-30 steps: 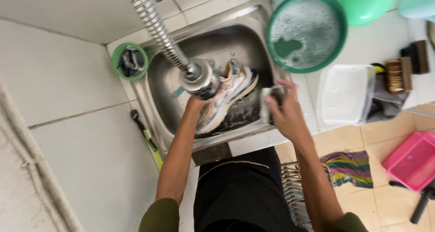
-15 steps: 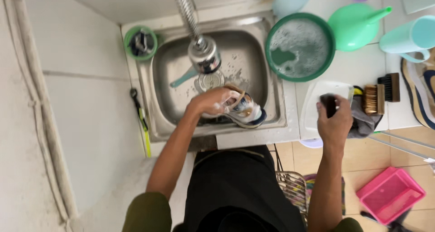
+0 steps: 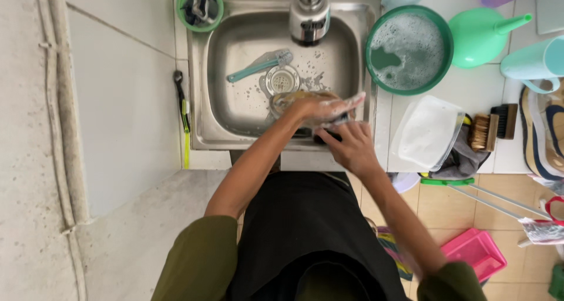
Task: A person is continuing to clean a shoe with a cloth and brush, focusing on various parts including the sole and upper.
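Left hand (image 3: 317,108) clamped on the soapy shoe (image 3: 294,101), steadying it over the sink (image 3: 235,113) so suds drain; right hand (image 3: 351,148) closed round a dark brush (image 3: 326,138) beneath

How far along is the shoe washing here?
Soapy water is ready in the green basin. In hand: the left hand holds a sudsy shoe over the sink, while the right hand works at it. Left: the shoe isn't rinsed, and another shoe waits on the counter.
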